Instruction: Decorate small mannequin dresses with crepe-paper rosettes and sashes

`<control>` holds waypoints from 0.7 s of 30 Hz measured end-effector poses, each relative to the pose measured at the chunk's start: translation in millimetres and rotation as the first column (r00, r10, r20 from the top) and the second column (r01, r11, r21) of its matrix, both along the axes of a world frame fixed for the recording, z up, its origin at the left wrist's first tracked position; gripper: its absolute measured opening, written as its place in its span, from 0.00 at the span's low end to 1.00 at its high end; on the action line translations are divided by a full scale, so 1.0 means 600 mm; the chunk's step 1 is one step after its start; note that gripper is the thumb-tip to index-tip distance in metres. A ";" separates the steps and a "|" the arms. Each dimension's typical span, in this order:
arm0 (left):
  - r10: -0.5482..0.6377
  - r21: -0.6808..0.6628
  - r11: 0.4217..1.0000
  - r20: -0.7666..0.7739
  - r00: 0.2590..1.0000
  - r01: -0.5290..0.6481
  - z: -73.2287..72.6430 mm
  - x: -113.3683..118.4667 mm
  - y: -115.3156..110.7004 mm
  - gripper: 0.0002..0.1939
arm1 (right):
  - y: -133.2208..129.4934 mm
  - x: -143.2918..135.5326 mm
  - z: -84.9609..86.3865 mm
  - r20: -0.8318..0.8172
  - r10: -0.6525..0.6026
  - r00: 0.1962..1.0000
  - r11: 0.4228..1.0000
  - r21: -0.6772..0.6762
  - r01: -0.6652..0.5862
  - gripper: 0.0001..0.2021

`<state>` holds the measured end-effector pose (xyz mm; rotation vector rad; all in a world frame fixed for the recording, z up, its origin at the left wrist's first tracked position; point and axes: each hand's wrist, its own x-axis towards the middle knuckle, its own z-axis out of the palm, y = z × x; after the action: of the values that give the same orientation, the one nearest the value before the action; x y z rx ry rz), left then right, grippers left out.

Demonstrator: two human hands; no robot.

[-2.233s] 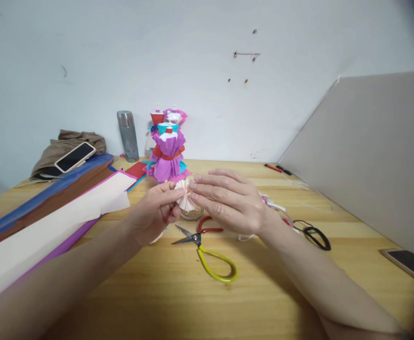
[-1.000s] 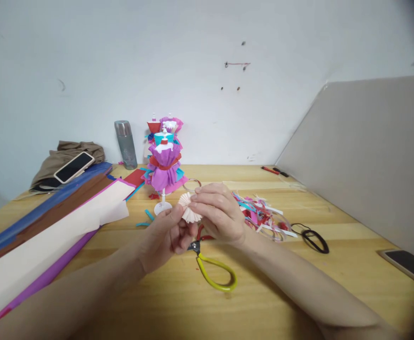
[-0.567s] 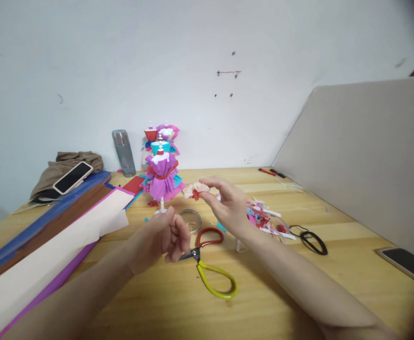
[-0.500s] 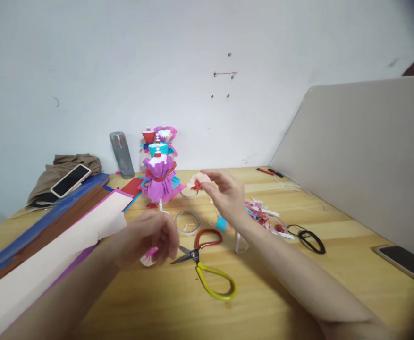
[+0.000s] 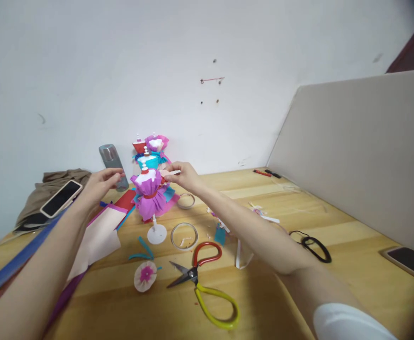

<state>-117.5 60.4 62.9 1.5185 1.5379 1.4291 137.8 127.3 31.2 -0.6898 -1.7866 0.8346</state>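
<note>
And the right hand (image 5: pixel 182 175) is pinching the pale paper piece (image 5: pixel 165 174) just beside the purple-dressed mannequin (image 5: pixel 150 202)! Near the bottle (image 5: pixel 109 154), the left hand (image 5: pixel 100 185) is hovering loosely open.

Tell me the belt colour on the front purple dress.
The belt is red; the head view shows it.

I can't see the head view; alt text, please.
The right hand pinches a pale paper piece beside a purple-dressed mannequin; the left hand hovers on the other side. Nearer, open scissors and a pale rosette with a pink centre lie on the table.
</note>
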 end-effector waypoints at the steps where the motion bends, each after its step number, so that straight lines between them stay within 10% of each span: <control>1: -0.011 0.004 1.000 -0.002 1.000 0.011 -0.008 0.001 0.014 0.34 | 0.004 -0.007 -0.001 0.009 -0.008 1.000 1.000 0.016 0.007 0.03; 12: -0.341 0.156 0.939 0.313 0.886 0.306 -0.051 0.045 0.068 0.27 | 0.016 -0.033 -0.006 0.033 -0.049 0.998 0.997 0.065 0.047 0.03; 21: -0.288 0.177 0.956 0.406 0.867 0.234 -0.062 0.073 0.069 0.22 | 0.004 -0.022 0.002 0.018 0.000 1.000 0.999 0.046 -0.001 0.04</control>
<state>-73.5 102.0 25.6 1.3040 0.9568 1.5843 124.4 129.7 32.5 -0.6686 -1.8170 0.7874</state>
